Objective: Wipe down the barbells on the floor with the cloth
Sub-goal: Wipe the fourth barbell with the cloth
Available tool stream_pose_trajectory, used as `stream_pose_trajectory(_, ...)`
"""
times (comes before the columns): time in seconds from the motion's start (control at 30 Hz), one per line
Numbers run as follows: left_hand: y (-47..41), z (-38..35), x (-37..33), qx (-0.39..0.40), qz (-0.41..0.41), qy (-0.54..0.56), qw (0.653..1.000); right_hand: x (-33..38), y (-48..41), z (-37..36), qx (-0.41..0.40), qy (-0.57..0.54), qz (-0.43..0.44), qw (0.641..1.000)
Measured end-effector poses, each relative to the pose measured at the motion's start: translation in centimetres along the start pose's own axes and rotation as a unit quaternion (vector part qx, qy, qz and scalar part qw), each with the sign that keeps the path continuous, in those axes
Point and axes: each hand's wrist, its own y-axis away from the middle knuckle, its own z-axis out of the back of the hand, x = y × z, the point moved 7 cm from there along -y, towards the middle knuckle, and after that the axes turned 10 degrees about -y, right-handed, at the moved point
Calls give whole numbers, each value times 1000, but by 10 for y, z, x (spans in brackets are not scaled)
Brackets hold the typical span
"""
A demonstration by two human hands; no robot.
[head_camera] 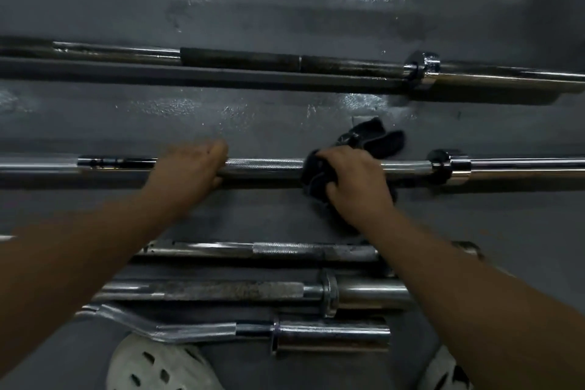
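A long chrome barbell (262, 166) lies left to right across the middle of the dark grey floor. My left hand (193, 168) grips its shaft left of the knurled part. My right hand (354, 180) holds a black cloth (372, 139) wrapped round the same shaft, a little left of the collar (448, 165). Part of the cloth sticks out beyond my fingers onto the floor. Farther away lies a second long barbell (240, 58) with a dark middle section.
Close to me lie three more bars: a knurled chrome bar (285, 250), a dull worn bar (228, 291) with a thick sleeve, and a bent curl bar (202, 331). My white perforated shoes (158, 364) show at the bottom edge.
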Motion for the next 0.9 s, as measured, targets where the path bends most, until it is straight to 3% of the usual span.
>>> stream_pose_trajectory(0.2,21,14,6,222,-18,65,973,-1,18,28,72,26,-18,997)
stream_pose_trajectory(0.3,33,70,19,242,-21,82,967,13,34,54,51,21,-17,998)
stream_pose_trajectory(0.57,62,262,13,137,-6,-5,990,95,82,143,-60,25,45,997)
stream_pose_trajectory(0.67,78,300,-12,100,14,6,995,127,102,173,-96,1,87,992)
stream_pose_trajectory(0.9,127,377,-24,-81,55,3,995,187,148,237,-181,-1,153,972)
